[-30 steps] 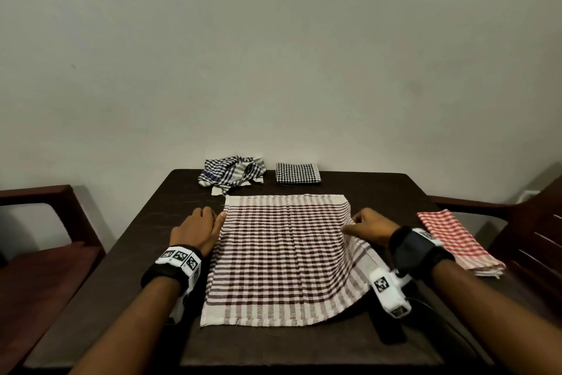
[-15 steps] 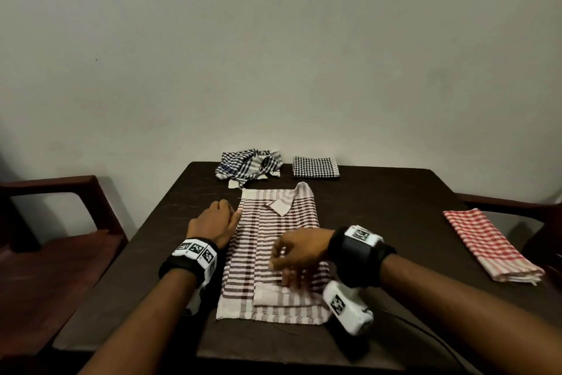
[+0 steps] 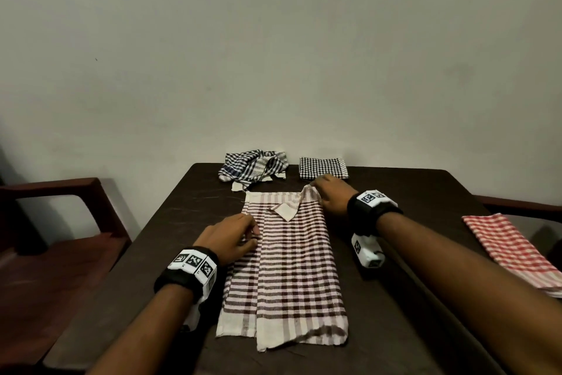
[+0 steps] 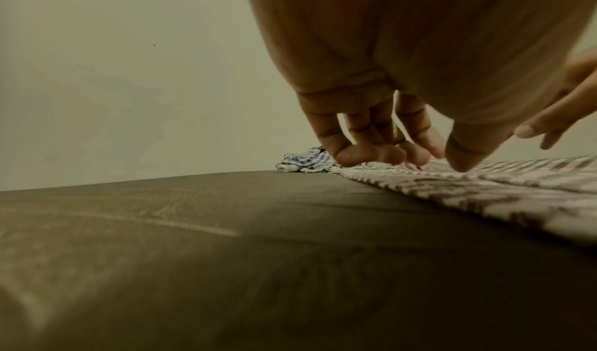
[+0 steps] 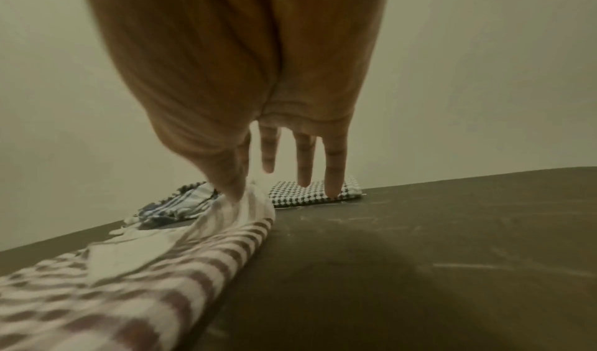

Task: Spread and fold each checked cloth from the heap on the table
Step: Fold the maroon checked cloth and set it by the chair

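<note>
A brown-and-white checked cloth (image 3: 292, 268) lies folded in half lengthwise in the middle of the dark table (image 3: 410, 298). Its far flap has a small turned-over corner (image 3: 284, 210). My left hand (image 3: 257, 235) sits on the cloth's left edge, curled fingers and thumb pinching it (image 4: 429, 159). My right hand (image 3: 310, 187) reaches to the far right corner; thumb and forefinger pinch that corner and lift it a little (image 5: 245, 190), the other fingers straight. The heap of blue and black checked cloths (image 3: 254, 166) lies crumpled at the far edge.
A folded black-and-white checked cloth (image 3: 322, 167) lies right of the heap, just beyond my right hand. A folded red checked cloth (image 3: 514, 250) rests on the chair at the right. A dark wooden chair (image 3: 60, 222) stands left. A wall runs behind the table.
The right half of the cloth was folded over to the left. My right hand then moved from the cloth's middle to its far right corner and pinched it. The left hand stayed.
</note>
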